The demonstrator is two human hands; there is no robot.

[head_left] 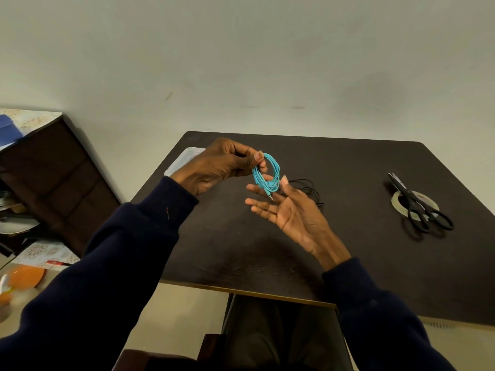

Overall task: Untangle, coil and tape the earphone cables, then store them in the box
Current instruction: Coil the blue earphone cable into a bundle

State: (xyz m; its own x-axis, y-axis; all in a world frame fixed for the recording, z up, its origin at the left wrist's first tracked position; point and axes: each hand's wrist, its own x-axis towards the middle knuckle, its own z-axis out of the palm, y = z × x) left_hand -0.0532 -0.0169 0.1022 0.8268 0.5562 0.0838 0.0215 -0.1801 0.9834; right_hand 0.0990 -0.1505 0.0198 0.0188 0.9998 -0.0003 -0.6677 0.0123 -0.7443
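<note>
Left hand: the left hand is up over the table. Its thumb and fingers pinch the top of the blue earphone cable.
Blue earphone cable: it is wound into a small loop with many turns. It hangs down from the left hand, in the air above the table. Its little metal plug sticks out at the bottom.
Right hand: the right hand is flat and loose, palm up, fingers spread. It holds nothing. It sits just under the blue loop, and its thumb is right beside the loop's lower edge.
Black cable: a black cable lies in a loose heap on the table, just behind the right hand.
Box: a clear plastic box sits at the far left corner of the table, partly hidden by the left hand.
Tape roll: the tape roll lies flat on the right side of the table.
Scissors: black scissors lie on top of the tape roll.
Table: the table is dark brown.
</note>
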